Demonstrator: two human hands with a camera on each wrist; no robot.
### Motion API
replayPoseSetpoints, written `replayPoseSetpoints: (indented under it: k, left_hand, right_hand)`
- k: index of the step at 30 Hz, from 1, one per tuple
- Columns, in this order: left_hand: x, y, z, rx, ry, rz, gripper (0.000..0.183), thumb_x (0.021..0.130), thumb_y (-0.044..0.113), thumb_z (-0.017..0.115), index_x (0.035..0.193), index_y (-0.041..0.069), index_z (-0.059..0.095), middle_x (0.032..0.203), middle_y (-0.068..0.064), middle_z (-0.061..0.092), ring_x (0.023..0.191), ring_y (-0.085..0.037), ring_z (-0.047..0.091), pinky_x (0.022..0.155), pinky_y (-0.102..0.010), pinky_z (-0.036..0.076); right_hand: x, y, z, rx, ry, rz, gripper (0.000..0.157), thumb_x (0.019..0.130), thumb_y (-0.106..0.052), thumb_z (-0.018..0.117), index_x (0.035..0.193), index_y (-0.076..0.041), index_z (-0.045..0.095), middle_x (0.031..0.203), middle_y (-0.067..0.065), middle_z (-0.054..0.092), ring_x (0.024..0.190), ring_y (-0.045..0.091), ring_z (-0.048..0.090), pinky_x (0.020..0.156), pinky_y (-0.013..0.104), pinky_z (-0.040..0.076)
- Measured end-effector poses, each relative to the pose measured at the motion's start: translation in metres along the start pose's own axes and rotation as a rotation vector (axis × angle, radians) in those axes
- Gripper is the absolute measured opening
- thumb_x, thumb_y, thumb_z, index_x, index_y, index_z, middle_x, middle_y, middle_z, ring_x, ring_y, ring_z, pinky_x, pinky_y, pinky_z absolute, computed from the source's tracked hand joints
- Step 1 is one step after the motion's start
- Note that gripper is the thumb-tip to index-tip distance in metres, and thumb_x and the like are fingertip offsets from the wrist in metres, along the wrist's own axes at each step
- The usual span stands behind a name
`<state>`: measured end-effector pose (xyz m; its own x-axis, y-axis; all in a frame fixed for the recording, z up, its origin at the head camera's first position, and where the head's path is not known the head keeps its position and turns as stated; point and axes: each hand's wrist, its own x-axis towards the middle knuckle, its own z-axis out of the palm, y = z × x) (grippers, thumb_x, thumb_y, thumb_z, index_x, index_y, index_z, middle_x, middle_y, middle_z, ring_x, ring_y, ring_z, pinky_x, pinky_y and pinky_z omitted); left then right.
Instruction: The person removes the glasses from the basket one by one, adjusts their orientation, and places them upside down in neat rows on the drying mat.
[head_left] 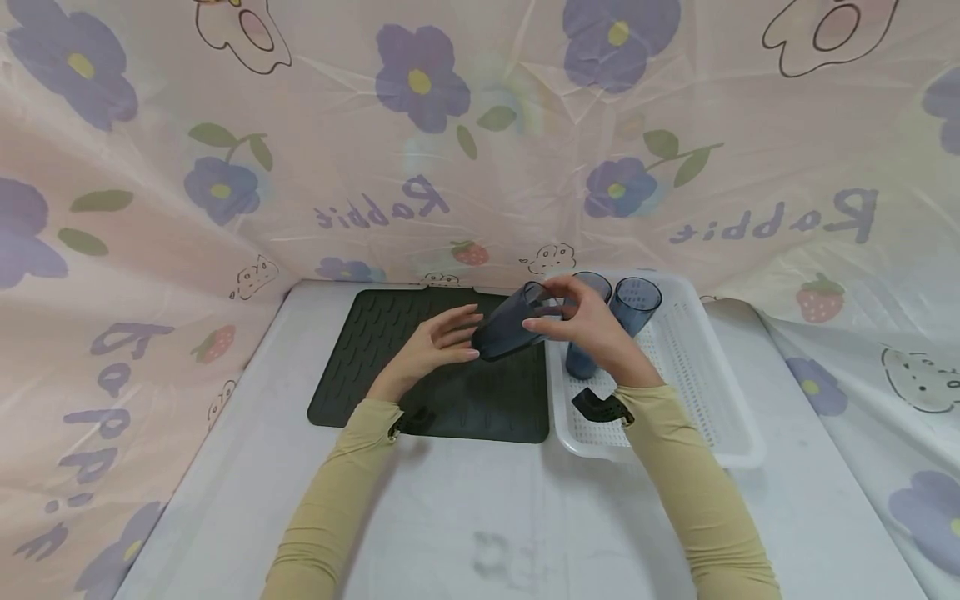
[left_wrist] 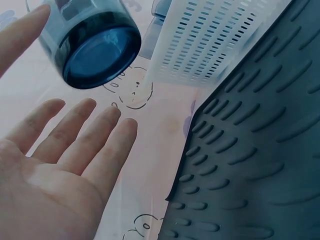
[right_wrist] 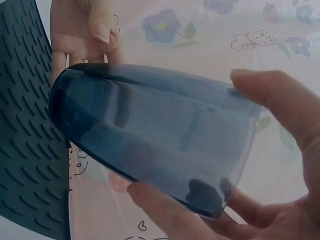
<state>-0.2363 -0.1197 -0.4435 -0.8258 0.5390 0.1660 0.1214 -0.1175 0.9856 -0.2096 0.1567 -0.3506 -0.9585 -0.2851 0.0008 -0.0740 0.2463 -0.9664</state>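
A blue-tinted drinking glass [head_left: 506,327] is tilted above the dark mat, its base toward the left and its rim toward the right. My right hand [head_left: 596,329] grips it near the rim, thumb on one side and fingers on the other, as the right wrist view shows. My left hand [head_left: 431,346] is beside the thick base, palm up with fingers extended. In the left wrist view a gap shows between those fingertips [left_wrist: 127,127] and the glass base [left_wrist: 102,57]. Two similar glasses, one upright [head_left: 637,298] and one partly hidden [head_left: 581,364] behind my right hand, are in the basket.
A dark ridged drying mat [head_left: 390,367] lies on the white table [head_left: 465,517]. Against its right side stands a white perforated plastic basket [head_left: 738,442]. A patterned curtain [head_left: 510,167] encloses the back and both sides.
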Motion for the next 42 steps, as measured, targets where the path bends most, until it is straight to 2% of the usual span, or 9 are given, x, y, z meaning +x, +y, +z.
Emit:
replayPoseSetpoints:
  k: [5,9,17,25,35,42]
  left_hand:
    - [0.001,0.000,0.006,0.041,0.034,-0.022,0.071,0.084,0.007,0.075,0.146,0.017,0.041,0.143,-0.007,0.045,0.128,-0.026,0.046,0.102,-0.038,0.042]
    - [0.002,0.000,0.011,0.059,0.049,-0.014,0.073,0.082,0.008,0.076,0.146,0.015,0.041,0.142,-0.006,0.044,0.128,-0.025,0.047,0.103,-0.042,0.041]
    - [0.006,-0.002,0.018,0.063,0.072,-0.001,0.069,0.081,-0.002,0.075,0.141,0.013,0.046,0.142,-0.007,0.043,0.131,-0.024,0.043,0.105,-0.047,0.036]
    - [0.000,0.018,0.029,0.099,0.090,0.012,0.067,0.080,-0.002,0.076,0.139,0.005,0.047,0.138,-0.010,0.048,0.127,-0.025,0.046,0.104,-0.047,0.038]
    - [-0.002,0.019,0.030,0.097,0.118,0.016,0.064,0.079,-0.002,0.076,0.136,0.004,0.049,0.134,-0.010,0.052,0.123,-0.025,0.049,0.102,-0.039,0.041]
    - [-0.004,0.017,0.032,0.110,0.145,0.039,0.061,0.080,-0.002,0.075,0.136,0.002,0.049,0.131,-0.012,0.052,0.118,-0.027,0.050,0.101,-0.043,0.041]
  right_hand:
    - [0.001,0.000,0.003,-0.001,-0.002,0.009,0.074,0.079,-0.025,0.081,0.139,-0.008,0.040,0.134,0.012,0.044,0.115,0.027,0.056,0.086,0.043,0.051]
    - [0.001,-0.001,0.006,0.000,-0.007,0.007,0.076,0.079,-0.024,0.081,0.140,-0.008,0.039,0.135,0.012,0.044,0.115,0.028,0.055,0.086,0.042,0.052]
    - [0.001,-0.002,0.008,0.001,-0.001,0.002,0.074,0.080,-0.023,0.080,0.140,-0.008,0.040,0.134,0.011,0.044,0.117,0.029,0.054,0.086,0.044,0.052]
    - [0.000,0.000,0.008,0.006,-0.014,0.000,0.074,0.081,-0.023,0.079,0.142,-0.010,0.039,0.137,0.011,0.042,0.120,0.030,0.052,0.091,0.046,0.049]
    - [0.002,0.004,0.006,0.007,-0.037,0.034,0.075,0.082,-0.026,0.078,0.144,-0.012,0.038,0.141,0.009,0.040,0.123,0.030,0.049,0.092,0.046,0.048]
    - [0.006,0.013,0.002,0.042,-0.088,0.050,0.074,0.086,-0.025,0.074,0.146,-0.013,0.035,0.146,0.008,0.035,0.128,0.029,0.044,0.097,0.048,0.045]
